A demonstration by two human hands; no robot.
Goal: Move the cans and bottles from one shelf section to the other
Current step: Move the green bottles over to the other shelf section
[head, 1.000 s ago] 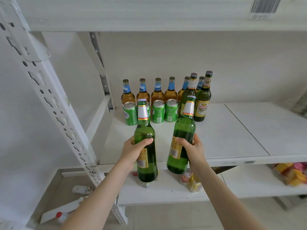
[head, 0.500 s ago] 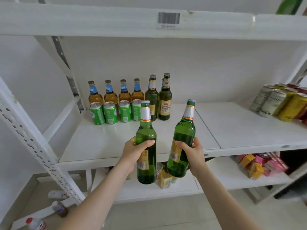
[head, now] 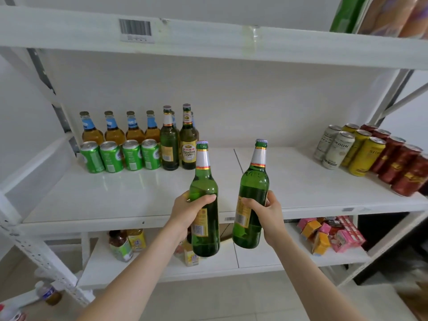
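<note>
Now my left hand grips the left bottle, my right hand the right bottle. Open shelf lies just beyond both, past its front edge.

White shelf: 4 green cans fronting amber bottles, 2 green bottles beside, left rear; tall cans far right.

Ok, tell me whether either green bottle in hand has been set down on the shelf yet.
No, the left hand holds the left green bottle and the right hand the right green bottle, both off the shelf.
</note>
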